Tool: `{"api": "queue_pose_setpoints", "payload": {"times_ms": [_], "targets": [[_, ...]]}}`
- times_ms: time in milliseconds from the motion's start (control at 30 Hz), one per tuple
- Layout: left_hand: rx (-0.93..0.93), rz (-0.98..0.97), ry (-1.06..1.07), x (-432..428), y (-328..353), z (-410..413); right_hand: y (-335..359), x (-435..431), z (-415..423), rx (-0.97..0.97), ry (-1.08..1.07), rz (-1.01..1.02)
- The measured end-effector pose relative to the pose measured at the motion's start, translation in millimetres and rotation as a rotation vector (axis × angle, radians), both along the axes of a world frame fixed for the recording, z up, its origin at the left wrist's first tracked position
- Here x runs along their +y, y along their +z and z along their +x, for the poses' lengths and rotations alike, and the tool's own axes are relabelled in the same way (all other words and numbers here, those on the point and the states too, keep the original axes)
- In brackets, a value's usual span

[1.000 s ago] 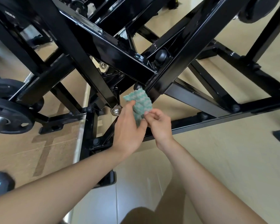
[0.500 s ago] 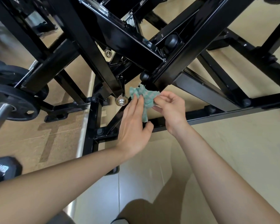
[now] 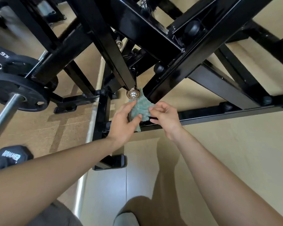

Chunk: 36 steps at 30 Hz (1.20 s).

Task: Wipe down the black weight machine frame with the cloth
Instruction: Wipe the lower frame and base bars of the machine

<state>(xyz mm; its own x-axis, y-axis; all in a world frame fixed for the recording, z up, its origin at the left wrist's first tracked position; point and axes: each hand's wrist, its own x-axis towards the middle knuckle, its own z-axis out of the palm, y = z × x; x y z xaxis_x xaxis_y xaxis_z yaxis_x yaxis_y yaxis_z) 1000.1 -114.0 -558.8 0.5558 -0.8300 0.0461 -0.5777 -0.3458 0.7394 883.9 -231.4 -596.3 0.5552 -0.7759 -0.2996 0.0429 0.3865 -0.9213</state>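
**A:** Where is the cloth?

**B:** The green cloth (image 3: 140,108) is bunched just below the shiny knob (image 3: 133,94), which sits at the end of a slanted bar of the black frame (image 3: 178,70). The cloth's top corner reaches up beside the knob, but I cannot tell if they touch.

**A:** And the hands?

**B:** The left hand (image 3: 122,124), below and left of the knob, holds the cloth's lower part between its thumb and fairly straight fingers. The right hand (image 3: 166,118), below and right of the knob, pinches the cloth's right edge with thumb and forefinger, the other fingers curled.

**A:** Anything else?

**B:** A weight plate (image 3: 31,95) on a steel bar (image 3: 5,115), well left of the knob.
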Motion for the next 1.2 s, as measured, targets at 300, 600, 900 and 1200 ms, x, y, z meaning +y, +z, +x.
{"api": "queue_pose_setpoints", "payload": {"times_ms": [300, 600, 900, 1200], "targets": [[-0.006, -0.094, -0.001, -8.0, 2.7, 22.9, -5.6, 11.9, 10.4, -0.129, -0.226, 0.004], [-0.012, -0.053, -0.071, -15.9, -3.2, 48.3, -26.5, 29.2, 33.6, -0.113, -0.281, -0.128], [0.061, 0.166, -0.059, 10.3, -36.1, 91.2, -64.6, 58.8, 72.2, 0.064, -0.248, -0.07], [0.168, 0.279, -0.006, 30.4, -61.4, 119.6, -83.2, 89.3, 108.2, 0.169, -0.406, 0.025]]}}
